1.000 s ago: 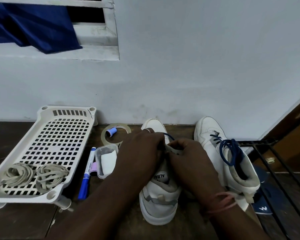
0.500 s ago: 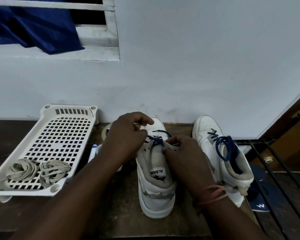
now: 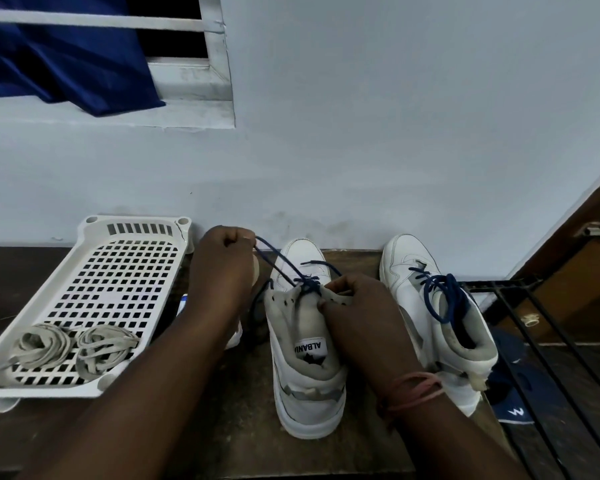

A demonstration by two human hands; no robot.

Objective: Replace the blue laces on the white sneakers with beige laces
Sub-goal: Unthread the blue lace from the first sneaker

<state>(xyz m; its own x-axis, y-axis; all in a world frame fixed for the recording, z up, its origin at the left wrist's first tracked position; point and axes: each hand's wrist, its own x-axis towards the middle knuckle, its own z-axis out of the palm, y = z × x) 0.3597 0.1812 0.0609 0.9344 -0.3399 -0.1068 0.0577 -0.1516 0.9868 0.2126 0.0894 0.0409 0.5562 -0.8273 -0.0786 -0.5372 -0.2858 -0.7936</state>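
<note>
Two white sneakers stand on a dark wooden surface, toes to the wall. The left sneaker point(image 3: 305, 386) is between my hands. My left hand point(image 3: 224, 268) pinches its blue lace point(image 3: 278, 263) and holds it drawn up and to the left, out of the eyelets. My right hand point(image 3: 357, 313) grips the sneaker's upper right flap by the tongue. The right sneaker point(image 3: 430, 306) stands untouched, its blue lace point(image 3: 445, 296) looped loosely on top. Two coiled beige laces point(image 3: 73, 346) lie in the near end of a white perforated tray point(image 3: 125, 268).
A blue marker point(image 3: 183, 301) shows just behind my left forearm. A black metal rack point(image 3: 548, 344) sits to the right with a dark blue item point(image 3: 513, 400) under it. A grey wall stands close behind; a blue cloth point(image 3: 66, 60) hangs from the window frame.
My left hand has moved up and left, pulling the blue lace out from the left sneaker's upper eyelets. The right hand keeps its grip on the flap.
</note>
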